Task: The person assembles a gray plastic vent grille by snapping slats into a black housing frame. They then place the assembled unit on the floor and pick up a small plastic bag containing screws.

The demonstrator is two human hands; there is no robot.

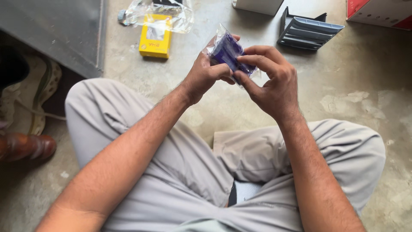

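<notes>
Sitting cross-legged on a concrete floor [352,86], a person holds a small packet [227,51] up between both hands above the knees. The left hand [206,73] closes round the packet's near left side, thumb laid along its lower edge and fingers hidden behind it. The right hand [270,81] pinches the packet's right edge, index finger curled over the top and thumb pressed up from beneath, so both grips are shut on the same thing. The packet is a clear, crinkled plastic sleeve with something dark blue inside; what that is cannot be told. It sits tilted, its far corner sticking up past the left fingers.

The trousers [171,172] are light grey, smooth cloth, creased at the knees. The floor is rough, pale and blotchy.

Far left of the hands lies a small yellow box [155,43], cardboard and rectangular, partly under a sheet of clear wrap [171,15] that is glossy and rumpled. Far right stands a grey plastic louvre [307,32] with slanted slats. A red-and-white carton [380,13] lies at the far right corner, and a white box [257,5] at the far edge. At the left edge are a brown leather shoe [25,146] and a worn sneaker [40,94].
</notes>
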